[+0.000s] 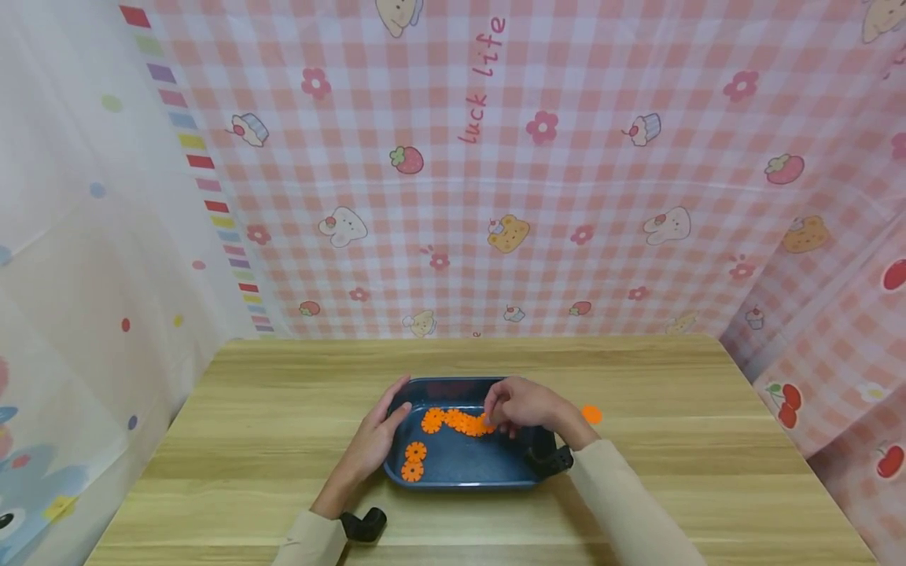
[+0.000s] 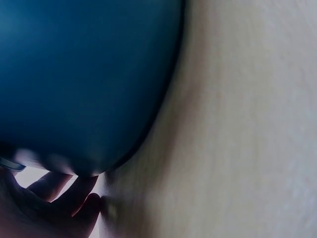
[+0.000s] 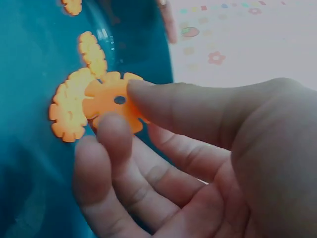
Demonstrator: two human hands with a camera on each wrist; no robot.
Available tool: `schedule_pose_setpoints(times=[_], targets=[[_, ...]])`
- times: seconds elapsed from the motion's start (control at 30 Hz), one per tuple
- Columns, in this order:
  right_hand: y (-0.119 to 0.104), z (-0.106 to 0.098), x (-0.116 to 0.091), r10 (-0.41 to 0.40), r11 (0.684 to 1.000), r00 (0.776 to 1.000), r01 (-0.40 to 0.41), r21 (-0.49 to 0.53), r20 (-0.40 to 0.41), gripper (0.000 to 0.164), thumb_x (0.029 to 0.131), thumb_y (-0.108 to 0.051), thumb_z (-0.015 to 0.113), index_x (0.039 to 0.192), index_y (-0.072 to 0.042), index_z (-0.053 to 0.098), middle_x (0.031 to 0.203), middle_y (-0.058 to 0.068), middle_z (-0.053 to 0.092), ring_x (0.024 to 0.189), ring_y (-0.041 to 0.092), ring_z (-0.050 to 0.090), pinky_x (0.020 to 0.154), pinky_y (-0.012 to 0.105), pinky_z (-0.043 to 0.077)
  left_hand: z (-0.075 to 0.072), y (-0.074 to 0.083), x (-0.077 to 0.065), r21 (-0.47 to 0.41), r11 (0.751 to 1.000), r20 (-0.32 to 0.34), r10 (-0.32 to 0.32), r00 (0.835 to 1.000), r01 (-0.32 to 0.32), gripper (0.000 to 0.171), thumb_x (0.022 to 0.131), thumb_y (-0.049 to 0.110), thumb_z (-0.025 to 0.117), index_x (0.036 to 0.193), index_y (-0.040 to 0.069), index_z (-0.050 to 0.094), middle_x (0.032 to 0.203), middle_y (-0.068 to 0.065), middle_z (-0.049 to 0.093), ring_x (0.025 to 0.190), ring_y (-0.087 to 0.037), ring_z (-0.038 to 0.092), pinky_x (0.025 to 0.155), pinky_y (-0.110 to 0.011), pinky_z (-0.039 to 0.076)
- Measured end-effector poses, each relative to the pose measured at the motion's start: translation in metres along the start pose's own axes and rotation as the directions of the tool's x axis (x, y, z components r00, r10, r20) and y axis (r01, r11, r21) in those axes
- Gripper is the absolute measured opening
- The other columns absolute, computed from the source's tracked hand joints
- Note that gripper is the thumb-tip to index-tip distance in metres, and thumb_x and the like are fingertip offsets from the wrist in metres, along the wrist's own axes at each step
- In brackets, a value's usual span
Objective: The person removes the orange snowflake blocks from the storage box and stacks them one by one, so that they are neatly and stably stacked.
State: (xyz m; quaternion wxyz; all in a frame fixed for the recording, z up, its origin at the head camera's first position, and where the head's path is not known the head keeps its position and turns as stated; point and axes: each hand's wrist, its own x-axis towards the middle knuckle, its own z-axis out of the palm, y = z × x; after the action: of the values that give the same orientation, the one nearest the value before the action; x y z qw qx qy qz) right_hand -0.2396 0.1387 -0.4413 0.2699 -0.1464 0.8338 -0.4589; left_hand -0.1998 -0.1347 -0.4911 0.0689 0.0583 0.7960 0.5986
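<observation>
A dark blue tray [image 1: 467, 472] with rounded corners lies on the table. My left hand [image 1: 373, 440] holds its left side, thumb at the rim and fingers along the outer wall; in the left wrist view those fingers [image 2: 81, 198] touch the outside of the tray. Over the tray's right half, my right hand [image 1: 522, 405] pinches an orange notched disc [image 3: 103, 105] with a centre hole between thumb and fingers. The pinched disc meets other orange discs [image 3: 69, 111] beside it; whether they interlock is unclear. A row of orange discs [image 1: 460, 422] runs across the tray.
Two more notched discs [image 1: 414, 461] sit together at the tray's left front. Right of the tray, an orange round piece [image 1: 591, 414] lies on the wooden table [image 1: 679, 472]. A pink checked cloth [image 1: 495, 189] hangs behind the table.
</observation>
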Motion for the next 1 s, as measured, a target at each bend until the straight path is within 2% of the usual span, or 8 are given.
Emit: schedule_pose_setpoints(times=[0.17, 0.33, 0.6, 0.8, 1.0], targets=[[-0.001, -0.006, -0.007, -0.040, 0.995, 0.999, 0.040, 0.090, 0.001, 0.013, 0.088, 0.007, 0.051, 0.096, 0.002, 0.059, 0.091, 0.023, 0.067, 0.063, 0.021, 0.060, 0.066, 0.043, 0.059, -0.002, 0.023, -0.011, 0.002, 1.000, 0.011, -0.006, 1.000, 0.006, 0.050, 0.107, 0.021, 0.043, 0.155, 0.014, 0.033, 0.163, -0.012, 0.024, 0.150, -0.035, 0.020, 0.120, -0.057, 0.013], [0.001, -0.012, -0.013, -0.075, 0.986, 0.997, 0.079, 0.149, -0.030, 0.009, 0.093, 0.002, 0.056, 0.101, 0.003, 0.056, 0.087, 0.021, 0.065, 0.064, 0.022, 0.062, 0.068, 0.043, 0.060, -0.001, 0.023, -0.011, -0.008, 1.000, 0.006, 0.011, 1.000, -0.011, 0.049, 0.107, 0.020, 0.042, 0.155, 0.013, 0.033, 0.162, -0.014, 0.025, 0.149, -0.036, 0.021, 0.119, -0.059, 0.013], [0.008, -0.022, -0.023, -0.085, 0.983, 0.992, 0.099, 0.154, -0.098, 0.012, 0.096, -0.002, 0.057, 0.107, 0.004, 0.056, 0.090, 0.014, 0.070, 0.068, 0.025, 0.064, 0.070, 0.042, 0.060, -0.002, 0.024, -0.012, -0.007, 1.000, 0.009, -0.001, 1.000, 0.001, 0.050, 0.107, 0.021, 0.043, 0.155, 0.013, 0.033, 0.163, -0.012, 0.025, 0.149, -0.035, 0.021, 0.120, -0.057, 0.013], [0.016, -0.031, -0.032, -0.090, 0.978, 0.983, 0.117, 0.175, -0.159, 0.025, 0.097, -0.003, 0.056, 0.122, 0.003, 0.057, 0.098, 0.017, 0.072, 0.076, 0.039, 0.068, 0.071, 0.042, 0.060, 0.000, 0.013, -0.006, -0.036, 0.999, -0.007, -0.004, 1.000, 0.004, 0.049, 0.107, 0.020, 0.043, 0.155, 0.015, 0.034, 0.163, -0.010, 0.024, 0.150, -0.034, 0.019, 0.121, -0.056, 0.010], [0.027, -0.040, -0.042, -0.080, 0.969, 0.970, 0.129, 0.210, -0.229, 0.032, 0.099, 0.001, 0.050, 0.130, 0.003, 0.059, 0.102, 0.019, 0.065, 0.077, 0.031, 0.071, 0.074, 0.046, 0.060, 0.002, -0.004, 0.002, -0.013, 1.000, -0.024, -0.010, 1.000, 0.009, 0.050, 0.107, 0.023, 0.043, 0.155, 0.017, 0.033, 0.163, -0.008, 0.025, 0.150, -0.032, 0.020, 0.121, -0.056, 0.011]])
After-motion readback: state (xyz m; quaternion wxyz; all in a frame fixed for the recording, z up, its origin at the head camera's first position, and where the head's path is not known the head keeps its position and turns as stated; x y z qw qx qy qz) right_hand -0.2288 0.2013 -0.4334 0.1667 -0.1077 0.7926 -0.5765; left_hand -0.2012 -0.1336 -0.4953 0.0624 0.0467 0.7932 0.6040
